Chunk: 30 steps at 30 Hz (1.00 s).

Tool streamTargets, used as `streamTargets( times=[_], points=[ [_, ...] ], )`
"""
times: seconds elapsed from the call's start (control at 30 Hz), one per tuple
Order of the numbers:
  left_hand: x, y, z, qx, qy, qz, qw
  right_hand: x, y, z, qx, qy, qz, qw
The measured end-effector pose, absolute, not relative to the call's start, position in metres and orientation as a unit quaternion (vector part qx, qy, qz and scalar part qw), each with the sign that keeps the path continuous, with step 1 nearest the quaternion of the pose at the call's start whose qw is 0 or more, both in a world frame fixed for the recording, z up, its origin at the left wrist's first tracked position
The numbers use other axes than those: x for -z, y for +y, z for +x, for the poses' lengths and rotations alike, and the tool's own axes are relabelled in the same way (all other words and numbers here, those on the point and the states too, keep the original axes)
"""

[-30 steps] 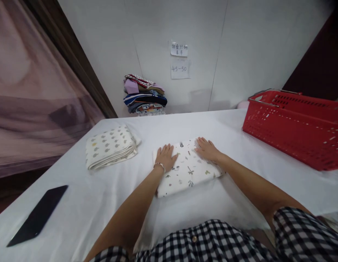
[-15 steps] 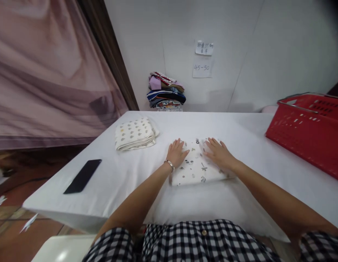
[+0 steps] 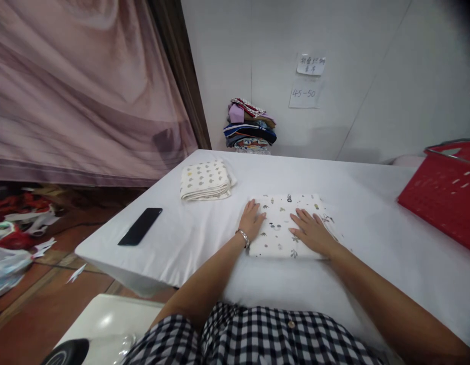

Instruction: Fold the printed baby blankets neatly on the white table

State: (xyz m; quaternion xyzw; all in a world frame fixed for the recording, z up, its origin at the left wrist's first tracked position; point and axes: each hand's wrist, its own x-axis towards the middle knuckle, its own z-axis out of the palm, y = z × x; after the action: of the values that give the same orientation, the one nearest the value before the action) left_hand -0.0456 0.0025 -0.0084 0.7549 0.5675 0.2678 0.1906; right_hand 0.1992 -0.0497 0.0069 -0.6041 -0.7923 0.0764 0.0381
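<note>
A white cloth with small grey and green prints (image 3: 282,225) lies folded flat near the table's front edge. My left hand (image 3: 251,221) rests on its left edge, fingers spread, a silver bracelet at the wrist. On the right part of the same cloth lies my right hand (image 3: 313,232), palm down with the fingers apart. Farther back on the left sits a second folded white cloth with grey motifs (image 3: 205,180).
A black phone (image 3: 141,226) lies on the left of the white table (image 3: 174,253). At the right stands a red basket (image 3: 443,192). Stacked fabrics (image 3: 250,126) are behind the table, and a pink curtain (image 3: 83,91) hangs at the left.
The view has turned to the left, so things appear farther right. My right hand has come nearer on the cloth, uncovering its upper right part. My left hand has shifted to the cloth's left edge.
</note>
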Motion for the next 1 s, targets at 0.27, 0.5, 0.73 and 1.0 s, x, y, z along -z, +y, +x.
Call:
streamTargets(
  times=[0.27,0.5,0.73,1.0],
  points=[
    [-0.011,0.031,-0.050,-0.235,0.688,0.643,0.241,-0.026,-0.021,0.209,-0.090,-0.770,-0.626,0.085],
    [-0.021,0.060,-0.036,-0.257,0.721,0.565,0.308,-0.018,0.026,0.232,-0.034,-0.714,-0.696,0.069],
    [-0.017,0.073,-0.032,-0.384,0.681,0.537,0.318,-0.006,0.031,0.238,-0.063,-0.706,-0.703,0.048],
    [-0.013,0.112,-0.047,-0.310,0.713,0.536,0.329,-0.012,0.037,0.237,-0.104,-0.722,-0.682,0.039]
  ],
)
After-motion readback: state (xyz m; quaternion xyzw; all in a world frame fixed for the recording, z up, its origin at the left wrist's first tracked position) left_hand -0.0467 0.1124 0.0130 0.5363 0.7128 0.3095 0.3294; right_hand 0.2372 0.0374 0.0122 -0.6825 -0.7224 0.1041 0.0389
